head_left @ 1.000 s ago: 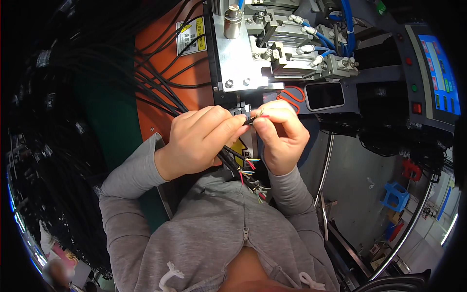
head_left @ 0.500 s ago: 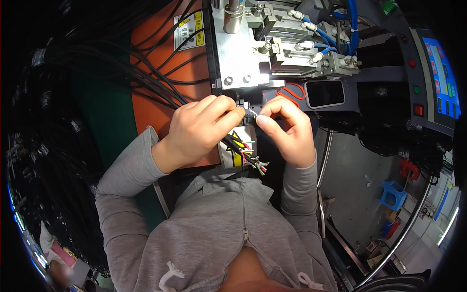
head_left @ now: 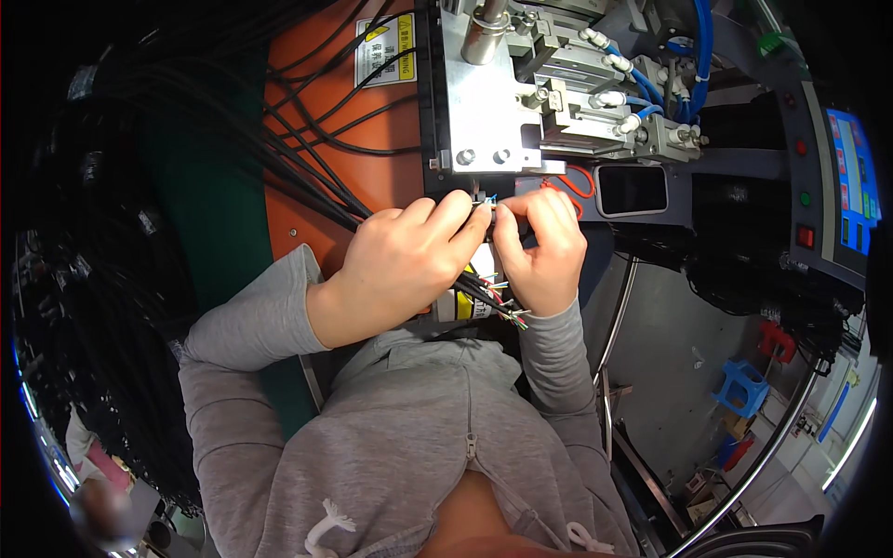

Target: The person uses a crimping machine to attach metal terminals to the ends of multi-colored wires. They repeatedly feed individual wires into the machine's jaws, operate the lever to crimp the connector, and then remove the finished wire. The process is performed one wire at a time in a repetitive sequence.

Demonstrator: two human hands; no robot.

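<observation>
My left hand [head_left: 409, 251] and my right hand [head_left: 544, 246] meet just in front of the machine's bright metal block [head_left: 488, 102]. Thumb and forefinger of each hand are pinched together around thin coloured wires [head_left: 490, 201] at a small dark fixture. The fingertips hide most of what lies between them. Below my left hand hangs a bundle of black cables [head_left: 482, 290], their stripped ends fanning out in red, white and green strands. A white and yellow warning label [head_left: 456, 307] shows partly behind them.
Long black cables [head_left: 326, 167] run over the orange table [head_left: 288, 205] on the left. Pneumatic cylinders [head_left: 595, 112] with blue hoses stand at the back right. A phone [head_left: 633, 190] lies beside red-handled tool loops [head_left: 584, 179]. A control panel with a screen [head_left: 851, 172] is far right.
My hands have come closer together at the fixture, the left turning over toward the right. The view has shifted slightly, so the machine sits further right. Blue wire now shows between the fingertips.
</observation>
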